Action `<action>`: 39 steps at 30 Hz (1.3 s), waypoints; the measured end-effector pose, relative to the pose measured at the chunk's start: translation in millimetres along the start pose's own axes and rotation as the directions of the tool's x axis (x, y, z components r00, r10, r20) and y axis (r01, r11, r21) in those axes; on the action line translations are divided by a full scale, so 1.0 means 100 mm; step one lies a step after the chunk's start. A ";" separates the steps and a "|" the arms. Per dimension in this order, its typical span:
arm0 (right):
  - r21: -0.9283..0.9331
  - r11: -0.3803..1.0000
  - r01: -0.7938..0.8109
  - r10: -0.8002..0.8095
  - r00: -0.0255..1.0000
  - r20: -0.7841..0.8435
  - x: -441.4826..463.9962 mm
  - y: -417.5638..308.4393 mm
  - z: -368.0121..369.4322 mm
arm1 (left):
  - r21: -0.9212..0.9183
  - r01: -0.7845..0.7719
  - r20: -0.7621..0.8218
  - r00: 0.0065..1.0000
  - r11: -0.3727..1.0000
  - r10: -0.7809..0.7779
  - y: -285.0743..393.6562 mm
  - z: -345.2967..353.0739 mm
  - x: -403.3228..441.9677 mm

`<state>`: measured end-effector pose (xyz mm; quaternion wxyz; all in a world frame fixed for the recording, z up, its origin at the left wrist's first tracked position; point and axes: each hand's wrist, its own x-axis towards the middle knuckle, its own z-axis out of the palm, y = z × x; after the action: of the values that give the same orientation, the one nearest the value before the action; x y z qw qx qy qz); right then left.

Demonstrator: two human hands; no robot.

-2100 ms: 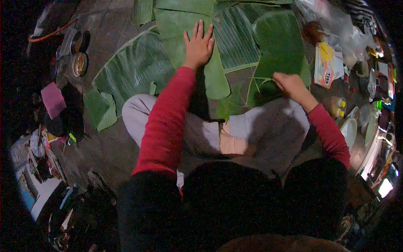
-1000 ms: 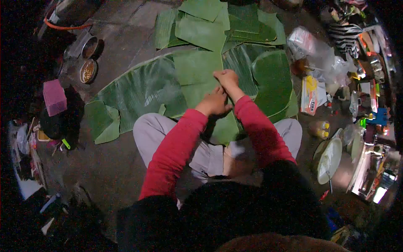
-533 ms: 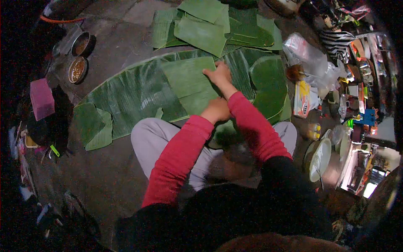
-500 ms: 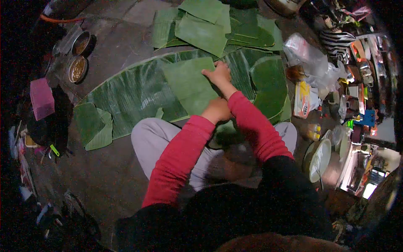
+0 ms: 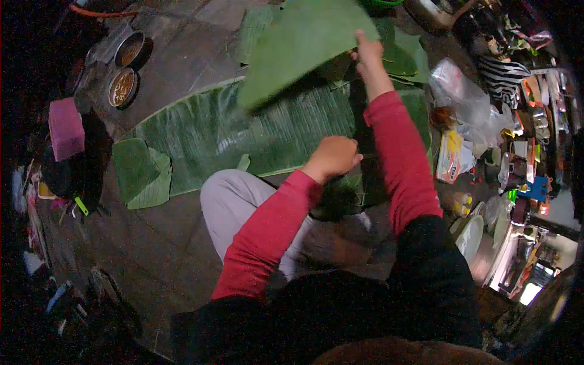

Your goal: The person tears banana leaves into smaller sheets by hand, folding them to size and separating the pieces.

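Observation:
My right hand [image 5: 370,53] grips the edge of a cut piece of banana leaf [image 5: 304,52], with the thumb on top. That piece is raised and tilted over other cut leaf pieces [image 5: 404,52] at the far side. Below it a long dark green banana leaf [image 5: 243,131] lies across the floor in front of my legs. My left hand [image 5: 333,158] is closed in a fist over the near edge of this leaf. Whatever it holds, if anything, is hidden.
Two round bowls [image 5: 123,87] with small contents stand at the far left, near a pink plastic box [image 5: 66,129]. A folded leaf scrap [image 5: 143,173] lies at the left. Plastic bags [image 5: 465,94], a tissue pack [image 5: 451,157] and a pale basin [image 5: 470,238] crowd the right.
My right hand has lifted the cut leaf piece off the long leaf and carried it away from me, up and to the right. My left hand has moved slightly right and down.

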<state>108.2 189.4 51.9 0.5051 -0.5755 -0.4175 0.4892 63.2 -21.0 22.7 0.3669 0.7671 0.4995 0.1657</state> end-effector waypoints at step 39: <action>-0.925 -0.170 0.340 -0.277 0.884 0.376 -1.06 0.82 -2.40 | 0.387 0.023 0.018 0.999 0.922 -0.033 -0.27 0.48 0.04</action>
<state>324.7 32.7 -11.7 0.0154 -0.6268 -0.7730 -0.0971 77.7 -30.6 -29.9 0.2166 0.8192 0.5287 0.0492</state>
